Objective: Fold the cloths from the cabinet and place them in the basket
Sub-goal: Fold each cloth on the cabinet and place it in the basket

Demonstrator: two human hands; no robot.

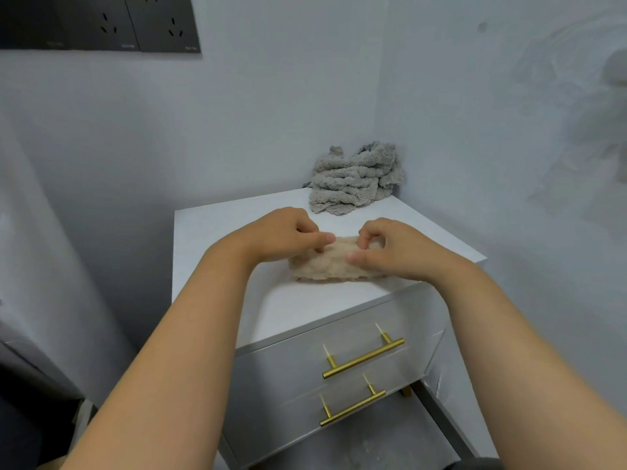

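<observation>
A white cabinet (pixel 217 239) with a flat top stood in the corner of a room with pale grey walls (pixel 271 113), filling the middle of the frame. Its two drawer fronts at lower centre each carried a brass bar handle (pixel 363 357). A dark socket panel (pixel 101 22) sat on the wall at the upper left.

A beige fluffy cloth (pixel 322 266) lay on the cabinet top near its front edge, at the centre of the frame. It was bunched into a narrow bundle, with its long axis running left to right, roughly along that front edge.

The left hand (pixel 281 234) pinched the bundle's upper left part between thumb and curled fingers. The right hand (pixel 390 247) gripped its right end the same way, thumb pointing toward the left hand.

A grey fluffy cloth (pixel 353 179) lay crumpled in a heap at the cabinet's back corner, against the walls and well apart from the beige one.
</observation>
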